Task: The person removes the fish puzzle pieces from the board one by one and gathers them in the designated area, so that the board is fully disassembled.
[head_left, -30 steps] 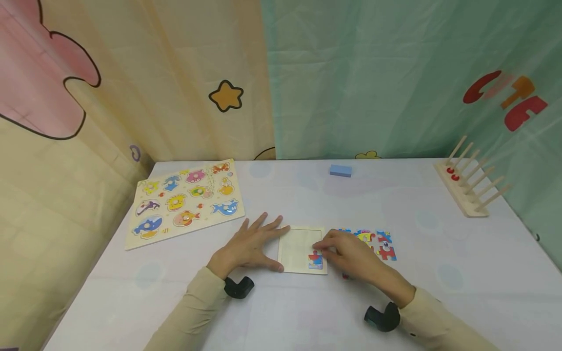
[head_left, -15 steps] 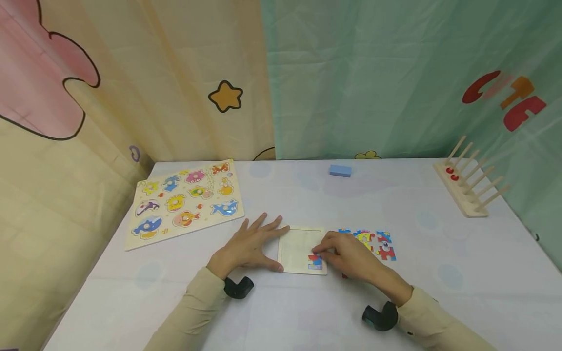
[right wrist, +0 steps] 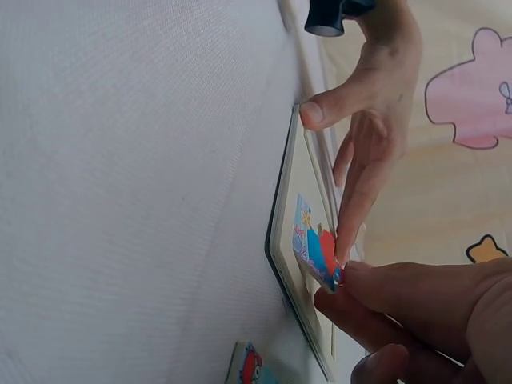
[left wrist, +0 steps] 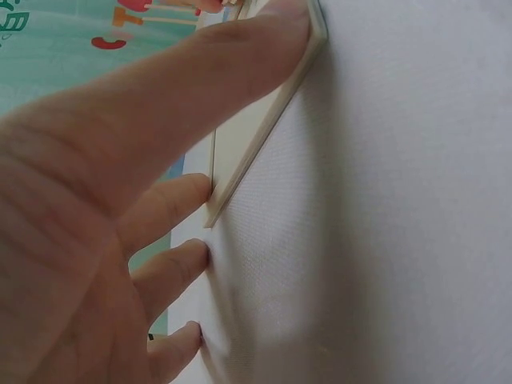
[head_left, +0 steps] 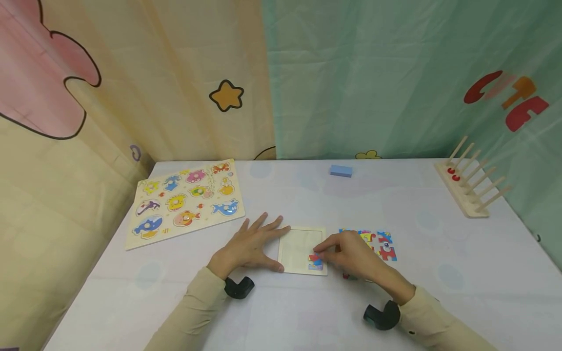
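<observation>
A small wooden puzzle tray point(head_left: 298, 246) with a raised rim lies in front of me. My left hand point(head_left: 248, 247) has its fingers spread, with thumb and index finger resting on the tray's left corners. At the tray's lower right corner, my right hand point(head_left: 353, 254) pinches a red and blue jigsaw piece point(head_left: 314, 262) between thumb and fingertips. The right wrist view shows this piece point(right wrist: 314, 240) tilted, one side raised off the tray floor. More jigsaw pieces point(head_left: 386, 246) lie right of the tray, partly hidden by my right hand.
A wooden board with sea-animal shapes point(head_left: 186, 202) lies at the back left. A blue block point(head_left: 341, 170) sits near the table's back edge. At the right stands a peg rack point(head_left: 463, 190) with red beads on it. Curtains hang behind the table.
My right fingertips have shifted slightly down over the jigsaw piece, whose visible face has changed a little. My left hand and the tray have stayed in place.
</observation>
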The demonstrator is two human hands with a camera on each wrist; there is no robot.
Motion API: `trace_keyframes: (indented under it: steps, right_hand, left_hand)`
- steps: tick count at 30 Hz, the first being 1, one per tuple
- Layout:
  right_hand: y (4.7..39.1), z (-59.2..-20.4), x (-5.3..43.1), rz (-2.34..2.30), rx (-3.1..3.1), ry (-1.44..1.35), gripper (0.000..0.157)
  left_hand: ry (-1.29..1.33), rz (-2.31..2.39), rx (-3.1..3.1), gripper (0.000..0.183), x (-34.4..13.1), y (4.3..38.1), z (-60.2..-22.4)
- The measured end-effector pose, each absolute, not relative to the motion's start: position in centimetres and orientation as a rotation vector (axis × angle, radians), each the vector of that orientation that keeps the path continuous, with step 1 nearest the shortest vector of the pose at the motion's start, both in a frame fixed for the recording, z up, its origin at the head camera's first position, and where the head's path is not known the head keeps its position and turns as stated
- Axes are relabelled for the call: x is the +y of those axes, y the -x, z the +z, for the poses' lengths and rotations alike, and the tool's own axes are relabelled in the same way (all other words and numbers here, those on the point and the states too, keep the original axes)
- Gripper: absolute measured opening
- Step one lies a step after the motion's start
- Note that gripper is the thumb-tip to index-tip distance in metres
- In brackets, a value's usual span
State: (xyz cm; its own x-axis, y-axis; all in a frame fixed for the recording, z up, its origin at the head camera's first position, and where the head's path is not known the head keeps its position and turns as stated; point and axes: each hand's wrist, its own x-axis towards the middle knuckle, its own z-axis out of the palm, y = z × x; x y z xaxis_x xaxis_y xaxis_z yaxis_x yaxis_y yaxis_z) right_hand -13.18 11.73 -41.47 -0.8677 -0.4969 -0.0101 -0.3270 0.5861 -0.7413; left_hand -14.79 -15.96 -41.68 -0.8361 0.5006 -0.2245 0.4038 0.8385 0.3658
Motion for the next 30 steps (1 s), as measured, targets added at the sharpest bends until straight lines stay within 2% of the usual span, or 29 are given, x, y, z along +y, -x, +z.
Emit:
trace_keyframes:
  steps: [5, 18, 24, 30]
  right_hand:
    - [12.8, -41.3, 11.6, -1.242, 2.539, 0.518, 0.012]
    - [12.7, -41.2, 12.0, -1.311, 2.519, 0.45, 0.011]
    - [12.7, -41.0, 14.0, -1.274, 2.511, 0.364, 0.008]
    - [12.3, -40.6, 17.0, -1.198, 2.544, 0.284, 0.014]
  left_hand:
    - [-0.684, 0.434, 2.708, 0.097, -15.9, 14.8, -41.6]
    - [-0.681, 0.45, 2.705, 0.097, -15.9, 14.8, -41.6]
    - [-0.681, 0.459, 2.705, 0.097, -16.0, 14.7, -41.6]
    - [-0.68, 0.463, 2.703, 0.097, -15.9, 14.8, -41.6]
